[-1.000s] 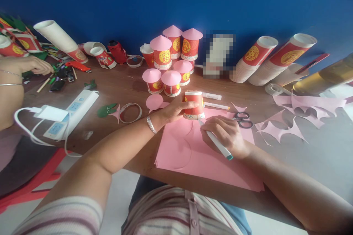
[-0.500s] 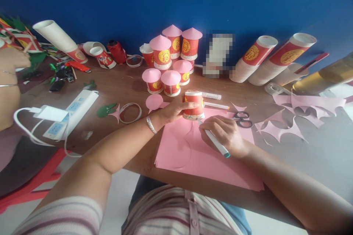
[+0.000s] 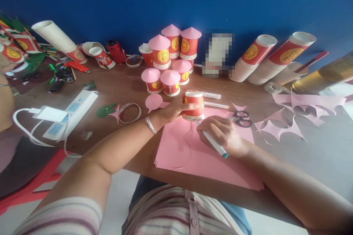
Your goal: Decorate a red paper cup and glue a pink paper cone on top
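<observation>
Closed around a red paper cup, my left hand steadies it upside down over the pink paper sheets. The cup's white rim, at the bottom, bears greenish-blue marks. My right hand grips a white marker with a teal end; its tip is at or very near the cup's rim. Scissors lie on the paper just beyond my right hand. Two more markers rest behind the cup. Several red cups with pink cone roofs stand farther back.
Pink paper scraps are spread at the right, before leaning cup stacks. A power strip with a white charger and cable lies at the left. A white ring is near my left forearm. Another person's arm shows at the far left.
The marker's tip has shifted slightly left along the cup's rim, and more marks show there. My left hand keeps its hold. The other person's hand at the far left has moved back.
</observation>
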The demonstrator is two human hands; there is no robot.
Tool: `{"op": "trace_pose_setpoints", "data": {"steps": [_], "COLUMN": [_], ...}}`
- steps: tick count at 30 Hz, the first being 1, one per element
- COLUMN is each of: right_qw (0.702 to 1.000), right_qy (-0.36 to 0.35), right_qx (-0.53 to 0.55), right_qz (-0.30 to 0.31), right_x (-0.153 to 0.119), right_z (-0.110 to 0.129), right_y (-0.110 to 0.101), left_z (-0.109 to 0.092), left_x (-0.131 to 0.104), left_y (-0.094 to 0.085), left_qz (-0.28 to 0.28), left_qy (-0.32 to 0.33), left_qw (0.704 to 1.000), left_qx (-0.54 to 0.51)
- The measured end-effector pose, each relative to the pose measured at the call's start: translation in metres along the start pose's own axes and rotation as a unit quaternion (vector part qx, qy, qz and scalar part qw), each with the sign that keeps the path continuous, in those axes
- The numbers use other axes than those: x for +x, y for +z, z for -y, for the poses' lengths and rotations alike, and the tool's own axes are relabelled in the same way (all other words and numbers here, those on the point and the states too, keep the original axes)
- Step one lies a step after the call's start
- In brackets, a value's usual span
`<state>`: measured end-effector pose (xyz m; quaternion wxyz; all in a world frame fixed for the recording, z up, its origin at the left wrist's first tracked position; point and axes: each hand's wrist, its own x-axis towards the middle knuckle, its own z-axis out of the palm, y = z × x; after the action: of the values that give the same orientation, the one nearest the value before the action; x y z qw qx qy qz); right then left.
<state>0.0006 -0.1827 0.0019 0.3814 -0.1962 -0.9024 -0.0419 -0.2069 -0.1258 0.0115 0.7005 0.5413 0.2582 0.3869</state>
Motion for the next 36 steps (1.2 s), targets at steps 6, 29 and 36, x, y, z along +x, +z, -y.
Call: {"op": "trace_pose_setpoints", "data": {"steps": [6,29,36], "right_qw": [1.000,1.000,0.999], "right_qy": [-0.011,0.012,0.021], "right_qx": [0.008,-0.004,-0.025], "right_qz": [-0.016,-0.010,-0.020], "right_x": [0.001,-0.001,-0.001], "right_z": [0.000,-0.002,-0.002], "right_y": [-0.002,-0.003,-0.002], "left_z": [-0.003,0.005,0.006], "left_x": [-0.001,-0.004,-0.004], "left_y": [-0.002,-0.010,-0.012], "left_qz": [-0.005,-0.039,-0.046], "left_qy": [0.008,0.000,0.003], "left_qw": [0.999,0.998,0.998], "left_qx": [0.051,0.044,0.052]}}
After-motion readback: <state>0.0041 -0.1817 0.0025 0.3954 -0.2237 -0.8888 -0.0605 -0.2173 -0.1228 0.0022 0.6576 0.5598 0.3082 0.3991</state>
